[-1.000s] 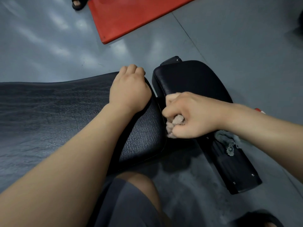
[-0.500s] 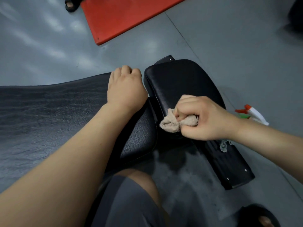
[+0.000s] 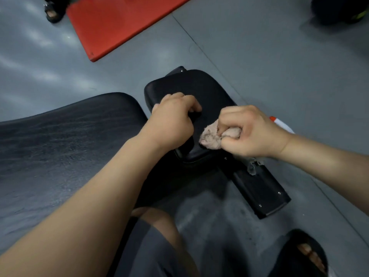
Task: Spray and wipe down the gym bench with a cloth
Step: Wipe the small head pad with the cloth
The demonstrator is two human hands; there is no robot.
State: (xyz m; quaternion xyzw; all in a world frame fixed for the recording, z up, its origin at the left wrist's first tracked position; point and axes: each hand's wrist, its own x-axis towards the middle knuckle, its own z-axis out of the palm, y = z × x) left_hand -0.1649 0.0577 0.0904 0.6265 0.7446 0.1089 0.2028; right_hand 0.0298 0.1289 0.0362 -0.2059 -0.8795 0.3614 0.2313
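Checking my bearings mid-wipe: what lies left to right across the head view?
Large black textured bench pad, left hand gripping the small black seat pad, crumpled pinkish cloth, right hand, white spray bottle with red nozzle.

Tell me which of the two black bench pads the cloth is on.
The small pad, right of the long pad. The right hand presses the cloth onto it, and the left hand grips its edge.

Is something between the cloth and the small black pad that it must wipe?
Only the left hand, which grips the small pad at its left edge, beside the cloth in the right hand; the rest is free.
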